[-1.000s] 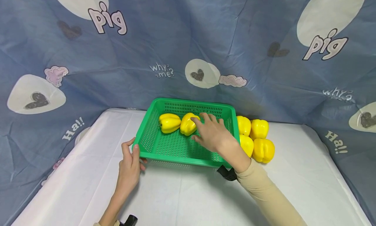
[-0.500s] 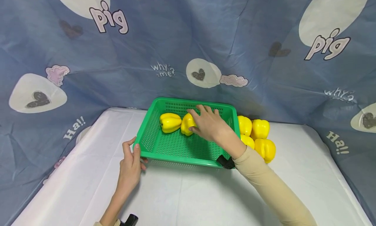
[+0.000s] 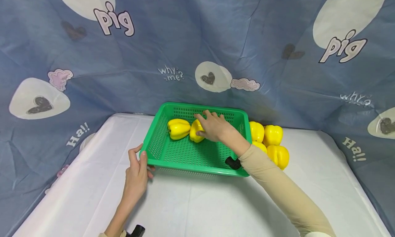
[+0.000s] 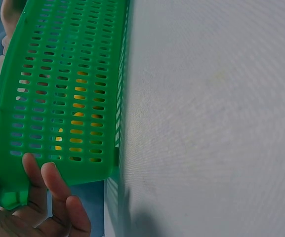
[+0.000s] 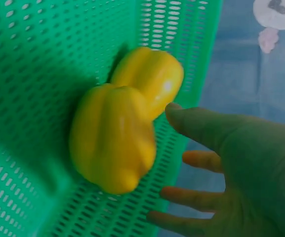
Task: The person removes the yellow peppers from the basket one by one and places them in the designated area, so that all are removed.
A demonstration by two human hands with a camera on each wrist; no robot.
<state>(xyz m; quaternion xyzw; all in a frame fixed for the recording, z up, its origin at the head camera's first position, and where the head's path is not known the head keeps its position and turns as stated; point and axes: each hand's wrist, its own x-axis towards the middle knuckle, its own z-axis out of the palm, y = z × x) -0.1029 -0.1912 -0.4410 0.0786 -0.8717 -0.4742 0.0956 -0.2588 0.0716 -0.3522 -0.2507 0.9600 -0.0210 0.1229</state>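
A green plastic basket (image 3: 197, 169) stands on the white table with two yellow bell peppers inside, a left one (image 3: 179, 129) lying on its side and a right one (image 3: 195, 131) next to it. My left hand (image 3: 136, 173) holds the basket's near left corner, thumb at the rim and fingers against the outer wall, as the left wrist view shows. Over the basket hovers my right hand (image 3: 213, 127), its fingers spread near the right pepper and partly covering it in the head view. In the right wrist view a gap shows between the fingers and that pepper (image 5: 112, 140).
Several more yellow bell peppers (image 3: 273, 135) are clustered against the basket's right side, some partly hidden by the basket and right arm. A blue printed cloth (image 3: 277, 93) hangs behind the table (image 3: 185, 209).
My right hand has moved left and slightly away from me over the basket, now covering part of the right pepper. The left hand, the basket and the peppers have stayed in place.
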